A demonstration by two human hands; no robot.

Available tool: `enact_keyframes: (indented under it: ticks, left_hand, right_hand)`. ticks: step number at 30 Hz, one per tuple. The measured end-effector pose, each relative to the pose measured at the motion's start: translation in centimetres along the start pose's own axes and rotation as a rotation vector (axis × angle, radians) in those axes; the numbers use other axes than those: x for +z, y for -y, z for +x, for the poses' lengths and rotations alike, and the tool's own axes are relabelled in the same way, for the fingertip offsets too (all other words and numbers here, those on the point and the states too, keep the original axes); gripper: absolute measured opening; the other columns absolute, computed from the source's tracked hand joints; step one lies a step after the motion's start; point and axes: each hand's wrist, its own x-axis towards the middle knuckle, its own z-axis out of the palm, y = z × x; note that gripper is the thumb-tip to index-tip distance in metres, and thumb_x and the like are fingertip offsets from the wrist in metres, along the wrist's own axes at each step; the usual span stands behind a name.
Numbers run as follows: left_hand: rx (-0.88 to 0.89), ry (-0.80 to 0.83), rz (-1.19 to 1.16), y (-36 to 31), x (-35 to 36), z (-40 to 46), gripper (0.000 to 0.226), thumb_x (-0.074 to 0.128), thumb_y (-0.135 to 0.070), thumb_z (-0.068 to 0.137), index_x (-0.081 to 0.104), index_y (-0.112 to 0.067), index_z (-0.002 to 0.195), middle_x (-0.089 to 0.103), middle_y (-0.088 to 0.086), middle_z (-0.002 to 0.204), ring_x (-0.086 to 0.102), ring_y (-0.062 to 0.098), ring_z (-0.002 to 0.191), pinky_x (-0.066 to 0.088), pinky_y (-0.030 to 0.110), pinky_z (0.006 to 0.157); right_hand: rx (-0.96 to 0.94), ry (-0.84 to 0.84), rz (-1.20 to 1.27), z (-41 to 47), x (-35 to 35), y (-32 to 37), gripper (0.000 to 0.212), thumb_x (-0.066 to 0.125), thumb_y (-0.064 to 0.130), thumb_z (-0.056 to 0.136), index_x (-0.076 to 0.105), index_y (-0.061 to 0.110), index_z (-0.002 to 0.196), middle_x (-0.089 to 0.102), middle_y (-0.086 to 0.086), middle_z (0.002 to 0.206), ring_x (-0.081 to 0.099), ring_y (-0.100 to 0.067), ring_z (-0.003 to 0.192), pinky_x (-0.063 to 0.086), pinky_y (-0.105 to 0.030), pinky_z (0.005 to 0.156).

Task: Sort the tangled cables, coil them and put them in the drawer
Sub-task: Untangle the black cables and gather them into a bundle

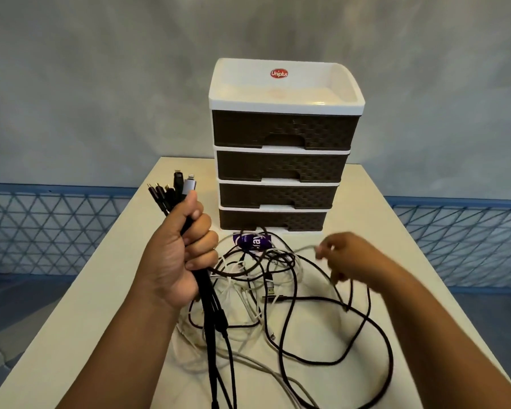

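A: Where were the cables then?

B: Mostly on the white table (381, 202), in a tangled heap (266, 290) of black & white leads, just in front of the drawer unit (281, 154). A purple label (252, 242) sat at the far edge of the heap, near the unit's bottom drawer.

A: And the hands?

B: The left hand (180, 252) was raised over the table's left part, fingers curled tight round a bundle of black cables (213, 317). Their plugs (174, 187) stuck up above the fist, approx. five or six, one w/ a grey metal shell. The rest of the bundle hung down from the fist toward the near edge.

A: The right one?

B: The right hand (348, 258) was over the heap's right side, blurred. Fingers looked curled at a pale cable (304, 248) and a black cable (369, 323) ran just under them. Whether it pinched either one couldn't be told.

A: Drawers?

B: Four dark woven-pattern drawers in a white frame, all pushed in. The white top tray had a red Uniplus sticker (279, 73). Behind stood a grey wall & a blue lattice fence (48, 228).
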Motion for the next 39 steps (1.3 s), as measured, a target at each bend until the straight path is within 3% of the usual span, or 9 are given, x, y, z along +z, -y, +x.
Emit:
enact_keyframes:
  ticks: [5,11,14,19,23,27,31,36,39]
  left_hand:
    - [0.009,-0.04,0.094,0.3,0.6,0.3,0.027,0.052,-0.039,0.09,0.054,-0.021,0.071,0.024,-0.011,0.047,0.02,0.0,0.034,0.011,0.013,0.032]
    - [0.019,0.056,0.372,1.9,3.6,0.4,0.024,0.065,-0.029,0.08,0.073,-0.022,0.101,0.023,-0.009,0.054,0.018,0.003,0.04,0.01,0.017,0.039]
    - [-0.031,0.174,0.507,2.9,5.4,-0.1,0.006,0.071,-0.028,0.08,0.075,-0.032,0.078,0.023,-0.009,0.053,0.017,0.006,0.042,0.008,0.021,0.043]
    - [-0.07,0.226,0.517,3.8,5.9,-0.5,0.021,0.064,-0.039,0.079,0.066,-0.023,0.067,0.023,-0.007,0.05,0.017,0.006,0.04,0.014,0.015,0.04]
    - [-0.028,0.146,0.38,2.8,4.7,-0.4,0.023,0.057,-0.039,0.085,0.06,-0.018,0.076,0.02,-0.009,0.05,0.016,0.002,0.038,0.012,0.013,0.038]
    - [-0.016,0.117,0.299,1.1,3.6,-0.4,0.023,0.056,-0.037,0.087,0.06,-0.017,0.078,0.022,-0.008,0.049,0.015,0.002,0.037,0.008,0.016,0.039]
    - [0.001,0.134,0.33,0.7,3.3,-1.1,0.024,0.056,-0.037,0.087,0.067,-0.018,0.079,0.023,-0.009,0.05,0.016,0.002,0.037,0.01,0.015,0.038]
    - [-0.025,0.119,0.369,0.5,2.2,-1.8,0.034,0.063,-0.036,0.081,0.071,-0.021,0.111,0.018,-0.007,0.059,0.016,0.004,0.042,0.009,0.018,0.041]
    - [-0.073,0.146,0.352,0.7,1.6,-2.0,0.032,0.06,-0.036,0.083,0.069,-0.018,0.108,0.021,-0.009,0.055,0.016,0.003,0.041,0.009,0.017,0.039]
  right_hand:
    - [-0.491,-0.278,0.552,-3.7,-6.8,7.2,0.021,0.051,0.02,0.101,0.063,0.014,0.085,0.036,0.009,0.046,0.028,-0.011,0.045,0.023,-0.026,0.048]
    - [-0.929,-0.003,0.796,-7.6,-6.2,15.6,0.02,0.044,0.017,0.103,0.058,0.011,0.09,0.024,0.002,0.051,0.02,-0.009,0.04,0.015,-0.024,0.046]
    - [-0.991,0.008,0.753,-8.3,-3.8,18.4,0.021,0.043,0.016,0.104,0.058,0.011,0.09,0.025,0.004,0.05,0.019,-0.009,0.039,0.016,-0.023,0.045]
    - [-0.928,-0.114,0.698,-6.9,-2.9,17.0,0.023,0.045,0.023,0.104,0.064,0.009,0.104,0.036,-0.006,0.063,0.035,-0.022,0.054,0.027,-0.032,0.051]
    - [-0.699,0.064,0.578,-3.6,-2.0,8.5,0.055,0.066,0.058,0.081,0.059,0.031,0.128,0.061,0.009,0.105,0.058,-0.01,0.098,0.048,-0.027,0.082]
    - [-0.379,0.224,-0.055,-2.8,2.4,2.1,0.037,0.078,0.042,0.08,0.068,0.032,0.114,0.061,-0.002,0.107,0.058,-0.007,0.086,0.05,-0.022,0.075]
    - [-0.287,-0.087,-0.246,-1.3,5.1,1.2,0.028,0.056,0.036,0.098,0.07,0.011,0.095,0.063,-0.011,0.091,0.064,-0.024,0.082,0.052,-0.039,0.077]
    - [-0.26,-0.452,0.161,-1.5,2.9,2.1,0.02,0.045,0.017,0.102,0.064,0.016,0.096,0.067,-0.008,0.088,0.069,-0.027,0.079,0.057,-0.051,0.083]
    - [-0.34,-0.598,0.32,-2.7,1.8,3.2,0.027,0.038,0.016,0.104,0.061,0.02,0.092,0.065,0.0,0.088,0.069,-0.023,0.087,0.058,-0.046,0.087]
